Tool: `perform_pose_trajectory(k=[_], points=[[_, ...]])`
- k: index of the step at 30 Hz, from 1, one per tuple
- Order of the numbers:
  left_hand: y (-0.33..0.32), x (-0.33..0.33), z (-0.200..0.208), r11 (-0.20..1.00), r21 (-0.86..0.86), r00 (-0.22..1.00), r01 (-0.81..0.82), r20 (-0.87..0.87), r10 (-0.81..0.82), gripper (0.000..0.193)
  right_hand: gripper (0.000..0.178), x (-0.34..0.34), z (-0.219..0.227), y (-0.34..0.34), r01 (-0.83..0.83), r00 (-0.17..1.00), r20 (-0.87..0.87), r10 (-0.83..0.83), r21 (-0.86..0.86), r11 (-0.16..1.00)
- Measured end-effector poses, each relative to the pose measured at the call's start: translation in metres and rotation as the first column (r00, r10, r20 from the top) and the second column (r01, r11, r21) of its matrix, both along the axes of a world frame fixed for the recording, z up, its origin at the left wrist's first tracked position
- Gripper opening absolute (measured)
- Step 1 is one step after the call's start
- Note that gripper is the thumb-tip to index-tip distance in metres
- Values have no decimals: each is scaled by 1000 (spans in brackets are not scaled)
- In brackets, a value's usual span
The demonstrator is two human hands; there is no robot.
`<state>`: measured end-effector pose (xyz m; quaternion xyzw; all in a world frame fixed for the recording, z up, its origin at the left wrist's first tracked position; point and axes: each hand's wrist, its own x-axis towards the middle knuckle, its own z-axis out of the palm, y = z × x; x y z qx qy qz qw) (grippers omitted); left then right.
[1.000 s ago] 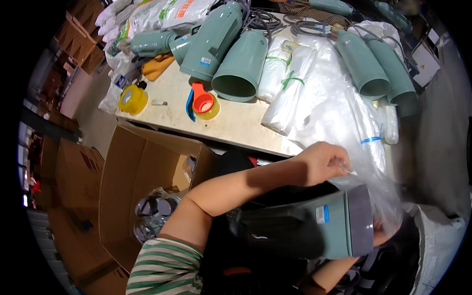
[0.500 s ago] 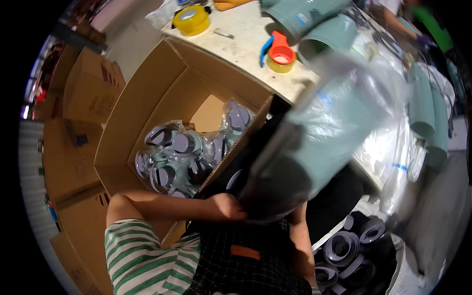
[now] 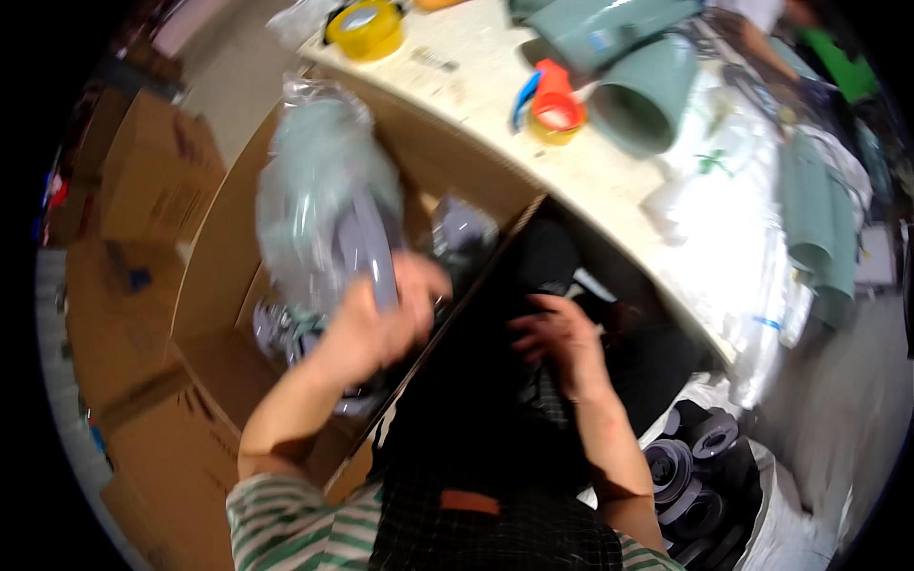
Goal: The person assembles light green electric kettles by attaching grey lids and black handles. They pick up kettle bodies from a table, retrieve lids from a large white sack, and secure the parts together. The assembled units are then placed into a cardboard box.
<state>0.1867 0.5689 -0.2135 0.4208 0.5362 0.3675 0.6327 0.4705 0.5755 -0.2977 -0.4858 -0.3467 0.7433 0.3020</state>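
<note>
My left hand (image 3: 376, 314), slightly blurred, is closed around the grey handle of a pale green jug (image 3: 319, 171) in a clear plastic bag. The jug is tilted, its green body pointing away from me, inside the opening of a large cardboard box (image 3: 214, 305). Beneath it, partly hidden, lie several other bagged pieces with grey handles (image 3: 276, 328). Over my lap, to the right of the box, my right hand (image 3: 569, 343) is empty with its fingers spread.
On the white table (image 3: 466, 90) are a yellow tape roll (image 3: 367, 33), a red tape dispenser (image 3: 555, 100), green cylinders (image 3: 647, 95) and clear plastic bags (image 3: 719, 209). A white sack (image 3: 776, 504) holds grey ring-shaped parts (image 3: 671, 471) at lower right. Closed cartons (image 3: 124, 295) stand left.
The bagged jug has swung from over my lap leftward into the box opening, carried by my left hand. My right hand has let go of it and now shows spread fingers.
</note>
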Motion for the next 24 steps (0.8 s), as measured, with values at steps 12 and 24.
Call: perform_pose_trajectory(k=[12, 24], points=[[102, -210, -367, 58, -542, -61, -838, 200, 978, 36, 18, 74, -59, -105, 480, 876, 90, -474, -259, 838], [51, -94, -308, 847, 107, 219, 521, -976, -12, 49, 17, 105, -60, -51, 568, 805, 224, -549, -26, 823]])
